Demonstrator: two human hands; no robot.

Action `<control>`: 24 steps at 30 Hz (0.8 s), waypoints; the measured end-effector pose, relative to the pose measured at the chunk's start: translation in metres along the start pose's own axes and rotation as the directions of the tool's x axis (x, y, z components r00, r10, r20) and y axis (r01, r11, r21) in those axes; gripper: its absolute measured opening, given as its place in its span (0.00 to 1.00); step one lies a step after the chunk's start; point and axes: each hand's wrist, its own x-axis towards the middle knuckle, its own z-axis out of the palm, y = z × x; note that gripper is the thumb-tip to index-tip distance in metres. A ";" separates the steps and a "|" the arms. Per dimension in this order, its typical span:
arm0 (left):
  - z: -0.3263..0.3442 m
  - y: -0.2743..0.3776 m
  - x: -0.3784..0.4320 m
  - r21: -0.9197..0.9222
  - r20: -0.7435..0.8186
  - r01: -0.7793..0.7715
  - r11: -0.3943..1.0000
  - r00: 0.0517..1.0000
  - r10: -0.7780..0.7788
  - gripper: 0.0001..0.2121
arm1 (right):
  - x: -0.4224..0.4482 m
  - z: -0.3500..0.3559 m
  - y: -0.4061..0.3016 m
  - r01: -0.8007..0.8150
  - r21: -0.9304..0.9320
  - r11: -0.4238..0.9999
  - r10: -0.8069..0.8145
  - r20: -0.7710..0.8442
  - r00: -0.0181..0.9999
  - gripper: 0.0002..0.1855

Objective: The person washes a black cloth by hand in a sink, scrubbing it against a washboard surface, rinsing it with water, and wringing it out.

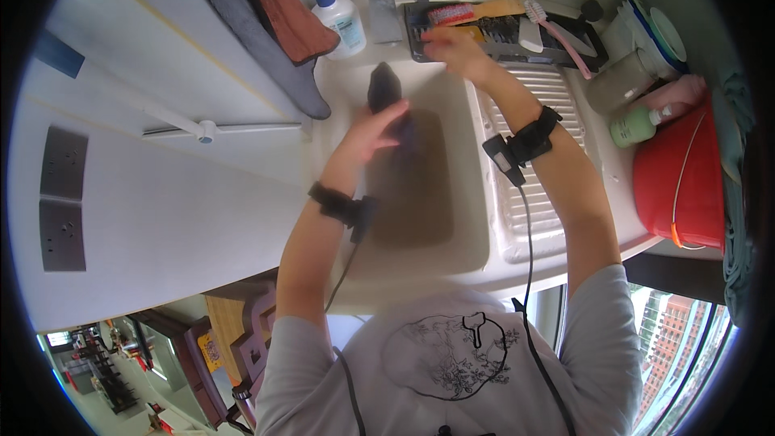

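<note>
A utility sink [475,206] with murky water lies before me. A dark item [384,86], perhaps a shoe or wet cloth, leans at its far end, partly in the water. My left hand [378,132] is beside this item with thumb and fingers apart; whether it touches it I cannot tell. My right hand [457,53] is over the front left part of a black tray [418,51], near a yellow thing [469,33] and a brush [478,11] with red and white bristles. Blur hides whether its fingers hold anything.
A pump bottle [348,27] and faucet [382,12] stand behind the sink. Right of the basin are a ribbed washboard [539,194], a green bottle [633,127] and a red bucket [672,175]. Grey and reddish cloths [284,18] hang at the left.
</note>
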 end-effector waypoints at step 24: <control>0.010 0.004 0.033 -0.130 -0.050 -0.101 0.986 0.994 0.095 0.21 | 0.038 0.026 0.029 -0.309 0.351 0.884 0.389 -0.182 0.903 0.18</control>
